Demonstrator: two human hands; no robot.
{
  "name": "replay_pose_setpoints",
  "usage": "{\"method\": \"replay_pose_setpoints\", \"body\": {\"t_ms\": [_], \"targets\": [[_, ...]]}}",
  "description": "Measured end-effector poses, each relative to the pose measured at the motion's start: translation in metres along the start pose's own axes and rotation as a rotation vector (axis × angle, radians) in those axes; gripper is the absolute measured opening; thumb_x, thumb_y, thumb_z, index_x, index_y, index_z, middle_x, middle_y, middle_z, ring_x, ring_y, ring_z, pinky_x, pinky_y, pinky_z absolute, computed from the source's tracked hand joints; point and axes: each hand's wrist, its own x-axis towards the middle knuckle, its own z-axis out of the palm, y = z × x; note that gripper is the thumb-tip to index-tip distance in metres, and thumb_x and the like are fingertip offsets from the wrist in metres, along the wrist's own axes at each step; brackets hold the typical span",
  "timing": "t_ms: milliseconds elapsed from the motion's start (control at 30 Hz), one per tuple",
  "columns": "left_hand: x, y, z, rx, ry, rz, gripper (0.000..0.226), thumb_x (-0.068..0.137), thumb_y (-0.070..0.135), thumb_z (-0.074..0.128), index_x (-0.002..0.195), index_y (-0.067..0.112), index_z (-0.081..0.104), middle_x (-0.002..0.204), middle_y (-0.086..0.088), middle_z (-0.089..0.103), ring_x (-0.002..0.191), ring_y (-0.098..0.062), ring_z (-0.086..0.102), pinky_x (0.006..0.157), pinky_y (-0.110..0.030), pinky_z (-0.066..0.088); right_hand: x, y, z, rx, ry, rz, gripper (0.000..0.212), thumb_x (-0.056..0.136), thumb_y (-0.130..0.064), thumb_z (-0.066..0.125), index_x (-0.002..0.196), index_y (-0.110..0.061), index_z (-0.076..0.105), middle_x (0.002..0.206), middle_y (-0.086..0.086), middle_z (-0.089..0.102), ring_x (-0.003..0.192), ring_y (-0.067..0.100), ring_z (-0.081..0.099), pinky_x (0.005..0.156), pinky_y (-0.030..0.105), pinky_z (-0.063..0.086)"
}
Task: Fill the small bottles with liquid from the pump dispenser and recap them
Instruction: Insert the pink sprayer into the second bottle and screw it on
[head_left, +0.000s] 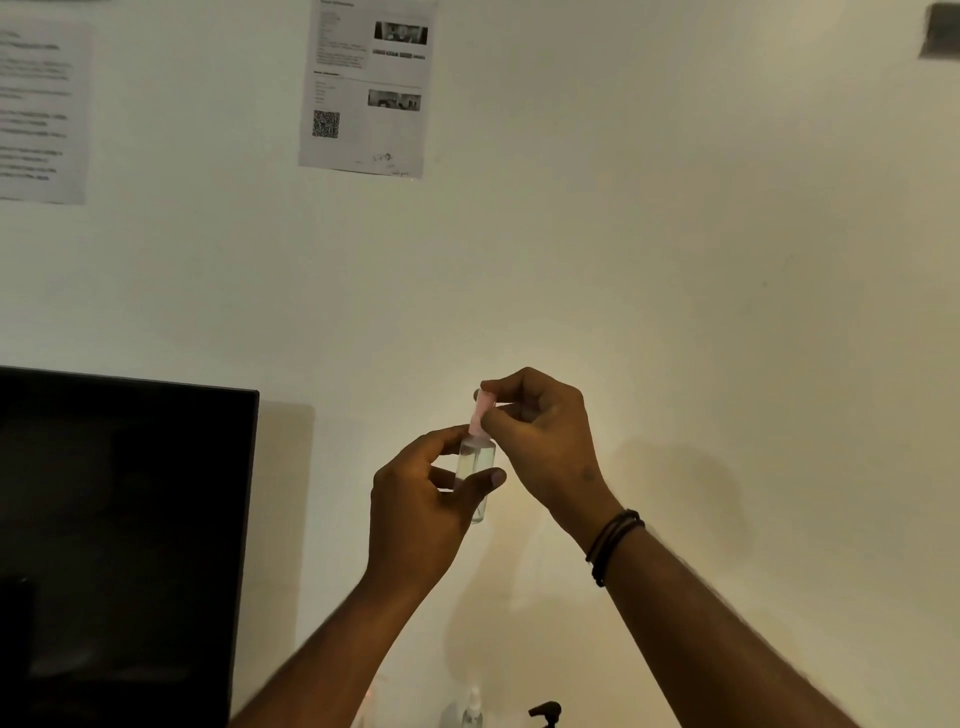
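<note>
at the centre of the frame the left hand (423, 501) grips the body of a small clear bottle (475, 467) held upright in the air while the right hand (540, 436) pinches its pink cap (480, 410) on top, with a black pump head (545, 711) at the bottom edge and a dark monitor (119, 545) at lower left
</note>
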Motion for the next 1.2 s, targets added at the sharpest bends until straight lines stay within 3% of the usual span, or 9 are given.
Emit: {"method": "replay_pose_setpoints", "body": {"t_ms": [133,267,400,500,600,867,967,1100,1200], "targets": [[-0.001,0.0018,0.0,0.002,0.0,-0.003,0.043,0.073,0.056,0.078,0.111,0.042,0.065,0.104,0.027,0.069,0.074,-0.006,0.071,0.064,-0.025,0.061,0.0006,0.0011,-0.0002,0.033,-0.016,0.007,0.014,0.091,-0.005,0.072,0.102,-0.014,0.075,0.093,-0.005,0.078,0.082,0.011,0.075,0.073,0.026,0.063],[-0.0021,-0.0008,0.0013,-0.001,0.0,-0.012,0.052,0.071,0.058,0.076,0.116,0.031,0.071,0.106,0.02,0.072,0.076,-0.008,0.071,0.069,-0.032,0.063,-0.0012,0.0005,0.0007,-0.04,-0.024,-0.003,0.02,0.086,-0.014,0.082,0.103,-0.02,0.075,0.094,-0.005,0.075,0.07,0.008,0.07,0.063,0.015,0.053],[-0.0039,0.0004,0.0012,0.01,-0.014,0.005,0.06,0.071,0.061,0.072,0.118,0.024,0.072,0.106,0.022,0.071,0.077,-0.004,0.07,0.07,-0.021,0.058,-0.0045,0.0012,0.0028,-0.078,-0.003,-0.015,0.022,0.083,-0.021,0.085,0.1,-0.021,0.071,0.093,-0.007,0.07,0.07,0.006,0.06,0.064,0.017,0.047],[-0.0032,0.0025,-0.0005,0.005,-0.022,0.012,0.051,0.071,0.061,0.07,0.113,0.033,0.069,0.103,0.032,0.066,0.08,0.001,0.069,0.067,-0.014,0.056,-0.0066,0.0026,0.005,-0.034,0.003,-0.02,0.014,0.089,-0.017,0.076,0.102,-0.018,0.07,0.094,-0.006,0.072,0.085,0.01,0.069,0.071,0.02,0.055],[-0.0021,0.0024,-0.0015,0.003,-0.018,0.009,0.049,0.072,0.058,0.072,0.115,0.034,0.069,0.104,0.031,0.066,0.083,0.002,0.068,0.066,-0.011,0.055,-0.0055,0.0033,0.0055,-0.019,0.001,-0.027,0.011,0.093,-0.009,0.07,0.103,-0.015,0.071,0.096,-0.007,0.076,0.082,0.01,0.074,0.071,0.022,0.06],[-0.0057,0.0031,0.0001,-0.011,-0.017,0.025,0.05,0.07,0.059,0.072,0.113,0.033,0.067,0.101,0.038,0.062,0.086,0.012,0.066,0.066,-0.006,0.052,-0.0069,0.0013,0.0052,-0.137,0.026,-0.015,0.025,0.08,-0.023,0.086,0.094,-0.025,0.065,0.089,-0.012,0.067,0.072,0.004,0.063,0.059,0.007,0.046],[-0.0062,0.0037,-0.0007,-0.005,-0.018,0.031,0.048,0.071,0.061,0.069,0.111,0.036,0.064,0.101,0.038,0.061,0.086,0.012,0.066,0.064,-0.006,0.051,-0.009,0.0022,0.0054,-0.099,0.029,-0.025,0.021,0.085,-0.024,0.083,0.096,-0.019,0.066,0.087,-0.009,0.067,0.075,0.003,0.063,0.062,0.009,0.048],[-0.0036,0.0038,-0.0024,-0.026,-0.011,0.04,0.047,0.071,0.062,0.069,0.112,0.039,0.064,0.103,0.035,0.063,0.085,0.005,0.067,0.066,-0.009,0.055,-0.0085,0.0028,0.0058,0.0,0.002,-0.025,0.009,0.094,-0.01,0.07,0.102,-0.013,0.07,0.093,-0.006,0.076,0.082,0.008,0.074,0.072,0.022,0.06],[-0.0013,0.0035,-0.0034,-0.021,-0.005,0.032,0.045,0.071,0.057,0.073,0.112,0.04,0.065,0.102,0.034,0.064,0.08,0.004,0.068,0.064,-0.011,0.055,-0.0086,0.0015,0.0052,0.017,-0.021,-0.041,0.012,0.095,-0.006,0.069,0.106,-0.011,0.07,0.091,-0.007,0.076,0.074,0.006,0.074,0.068,0.018,0.058]]}}
